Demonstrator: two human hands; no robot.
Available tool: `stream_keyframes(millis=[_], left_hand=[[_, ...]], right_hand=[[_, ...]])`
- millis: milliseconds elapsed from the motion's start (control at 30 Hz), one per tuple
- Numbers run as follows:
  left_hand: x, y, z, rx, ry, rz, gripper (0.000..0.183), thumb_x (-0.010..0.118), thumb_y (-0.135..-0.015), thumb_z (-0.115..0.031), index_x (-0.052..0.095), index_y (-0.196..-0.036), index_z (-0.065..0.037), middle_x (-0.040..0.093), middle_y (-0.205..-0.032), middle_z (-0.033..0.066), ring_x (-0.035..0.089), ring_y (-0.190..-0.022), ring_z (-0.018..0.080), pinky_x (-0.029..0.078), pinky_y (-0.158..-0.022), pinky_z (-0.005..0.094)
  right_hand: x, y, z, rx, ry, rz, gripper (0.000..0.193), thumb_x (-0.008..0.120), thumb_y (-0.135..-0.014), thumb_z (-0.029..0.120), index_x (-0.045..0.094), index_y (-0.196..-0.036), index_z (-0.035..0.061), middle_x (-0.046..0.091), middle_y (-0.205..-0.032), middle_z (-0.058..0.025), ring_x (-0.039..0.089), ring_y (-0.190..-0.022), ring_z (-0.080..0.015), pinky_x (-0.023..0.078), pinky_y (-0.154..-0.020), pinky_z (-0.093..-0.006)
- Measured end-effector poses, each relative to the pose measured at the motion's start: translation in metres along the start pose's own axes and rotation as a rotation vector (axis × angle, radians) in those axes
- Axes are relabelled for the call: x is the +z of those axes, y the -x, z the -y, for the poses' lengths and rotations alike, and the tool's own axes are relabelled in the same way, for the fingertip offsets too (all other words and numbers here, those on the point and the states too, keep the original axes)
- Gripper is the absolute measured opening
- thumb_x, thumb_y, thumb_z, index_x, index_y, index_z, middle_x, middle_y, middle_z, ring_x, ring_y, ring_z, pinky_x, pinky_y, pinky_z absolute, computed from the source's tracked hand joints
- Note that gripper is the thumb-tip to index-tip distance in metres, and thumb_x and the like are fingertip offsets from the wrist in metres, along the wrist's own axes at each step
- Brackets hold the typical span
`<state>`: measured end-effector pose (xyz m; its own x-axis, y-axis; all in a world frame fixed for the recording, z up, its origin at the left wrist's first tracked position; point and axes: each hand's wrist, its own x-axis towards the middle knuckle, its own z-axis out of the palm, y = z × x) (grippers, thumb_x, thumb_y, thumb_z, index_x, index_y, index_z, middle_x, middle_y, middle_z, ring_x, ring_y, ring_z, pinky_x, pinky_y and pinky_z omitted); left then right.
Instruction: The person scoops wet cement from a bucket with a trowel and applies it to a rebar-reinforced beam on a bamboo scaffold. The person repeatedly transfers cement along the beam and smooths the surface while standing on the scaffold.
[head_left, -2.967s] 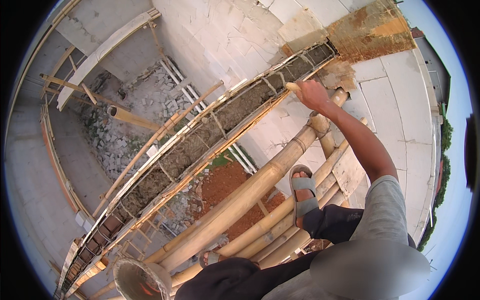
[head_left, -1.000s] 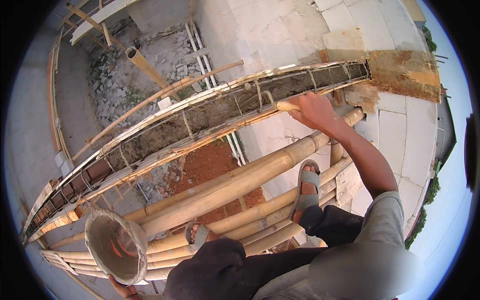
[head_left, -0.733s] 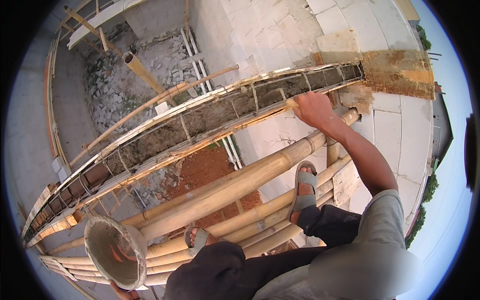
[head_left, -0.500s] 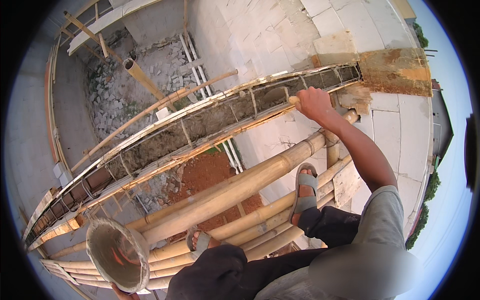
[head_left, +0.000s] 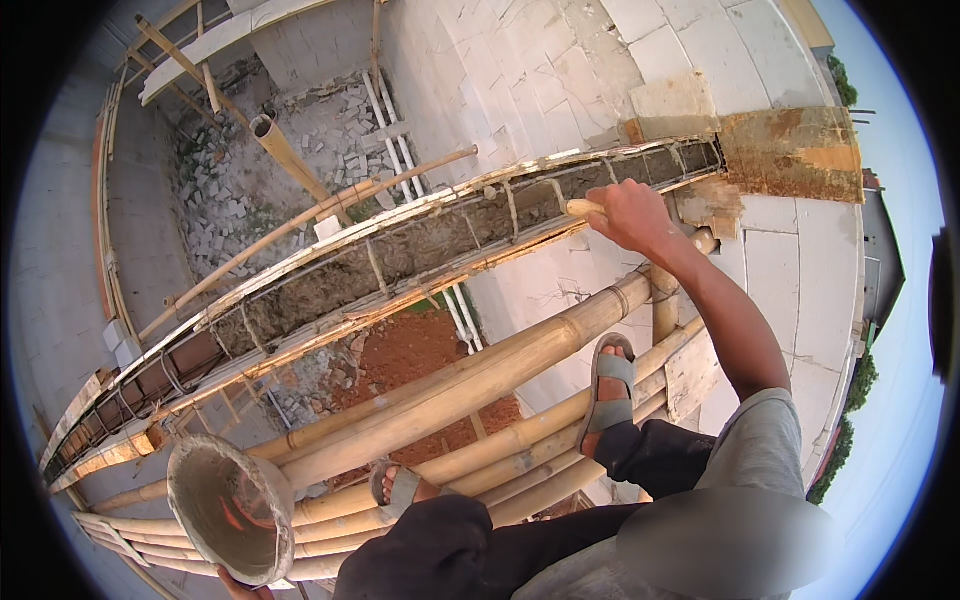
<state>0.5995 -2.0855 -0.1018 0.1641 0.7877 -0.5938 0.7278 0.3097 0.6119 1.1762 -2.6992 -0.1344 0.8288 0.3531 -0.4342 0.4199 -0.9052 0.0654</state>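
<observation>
My right hand [head_left: 638,215] is closed round the pale wooden handle [head_left: 584,208] of a trowel, above the right part of a long narrow formwork trough. The trowel's blade cannot be made out clearly now. Wet grey concrete [head_left: 410,247] fills much of the trough around steel stirrups and bars. At the lower left, my left hand [head_left: 243,587] grips a mortar-crusted bucket [head_left: 188,500] low on its outer side; only some fingers show. The bucket is tilted, its mouth facing me, with grey residue and a reddish patch inside.
Thick bamboo poles [head_left: 470,392] form the scaffold under my sandalled feet. Rubble [head_left: 235,200] and red soil [head_left: 415,350] lie far below. White pipes [head_left: 392,140] run down beside a pale block wall [head_left: 500,70]. A stained board [head_left: 790,150] caps the trough's right end.
My right hand has shifted slightly, and the trowel handle now points left with more of it showing. The blade, seen over the concrete before, is no longer distinct. The bucket has moved slightly left.
</observation>
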Motion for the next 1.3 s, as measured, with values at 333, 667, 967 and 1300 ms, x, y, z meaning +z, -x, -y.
stream_keyframes(millis=[333, 667, 967, 1300], left_hand=[[-0.015, -0.021, 0.021, -0.114, 0.385, 0.006, 0.067, 0.053, -0.094, -0.045, 0.040, -0.141, 0.001, 0.049, -0.139, 0.0167, 0.048, -0.126, 0.0321, 0.040, -0.104, 0.0453], [-0.026, -0.036, 0.032, -0.106, 0.611, 0.113, 0.067, 0.055, -0.096, -0.042, 0.035, -0.144, 0.000, 0.046, -0.143, 0.0152, 0.045, -0.130, 0.0307, 0.036, -0.110, 0.0437], [-0.012, -0.024, 0.015, -0.080, 0.596, 0.165, 0.067, 0.055, -0.096, -0.043, 0.037, -0.143, 0.002, 0.047, -0.142, 0.0163, 0.048, -0.128, 0.0319, 0.039, -0.108, 0.0436], [0.006, -0.009, 0.003, -0.019, 0.598, 0.185, 0.058, 0.052, -0.098, -0.039, 0.043, -0.137, 0.002, 0.056, -0.131, 0.0153, 0.057, -0.116, 0.0279, 0.048, -0.099, 0.0406]], right_hand=[[0.029, -0.004, -0.010, 0.148, 0.273, -0.093, 0.019, 0.059, -0.084, 0.022, 0.068, -0.078, 0.0067, 0.067, -0.073, -0.0189, 0.070, -0.072, -0.0342, 0.055, -0.058, -0.0443], [0.009, 0.016, 0.000, -0.005, -0.105, 0.018, 0.027, 0.065, -0.083, 0.030, 0.071, -0.096, 0.0071, 0.068, -0.079, -0.0203, 0.067, -0.077, -0.0390, 0.054, -0.072, -0.0466], [0.009, 0.008, 0.009, 0.016, -0.184, 0.093, 0.033, 0.064, -0.082, 0.029, 0.071, -0.107, 0.0085, 0.069, -0.085, -0.0208, 0.066, -0.081, -0.0395, 0.054, -0.076, -0.0451], [-0.133, 0.086, 0.083, 0.090, -0.524, -0.071, 0.032, 0.060, -0.080, 0.017, 0.068, -0.106, -0.0016, 0.067, -0.079, -0.0208, 0.065, -0.072, -0.0378, 0.051, -0.069, -0.0415]])
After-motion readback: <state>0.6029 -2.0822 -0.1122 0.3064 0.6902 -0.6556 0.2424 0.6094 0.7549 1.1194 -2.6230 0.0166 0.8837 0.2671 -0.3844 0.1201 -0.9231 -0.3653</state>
